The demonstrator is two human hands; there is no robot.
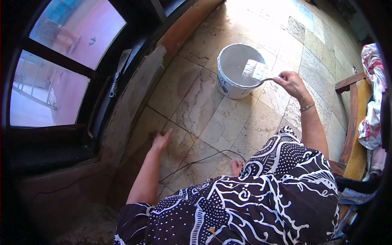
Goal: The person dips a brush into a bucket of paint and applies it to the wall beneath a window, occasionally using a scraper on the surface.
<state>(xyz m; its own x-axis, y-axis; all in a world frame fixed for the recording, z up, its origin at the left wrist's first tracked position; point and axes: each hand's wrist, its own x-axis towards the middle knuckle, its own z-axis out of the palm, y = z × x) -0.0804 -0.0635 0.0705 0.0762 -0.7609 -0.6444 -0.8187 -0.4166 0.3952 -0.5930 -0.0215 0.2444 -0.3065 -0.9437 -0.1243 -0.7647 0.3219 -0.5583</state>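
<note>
My right hand (292,85) is closed round the handle of a wide brush (257,71), whose bristles are coated in white. The brush is tilted over the right rim of a white bucket (234,90), which stands on the tiled floor. Pale material coats the bucket's inside wall. My left hand (162,141) hangs low at the left near the wall, its fingers apart and nothing in it.
Left are a dark-framed window (61,65) and a sill with a scraper (114,83). White covers part of the wall edge (152,65). A thin cable (192,163) crosses the floor (220,126). A wooden chair (352,126) with cloths (372,110) stands right.
</note>
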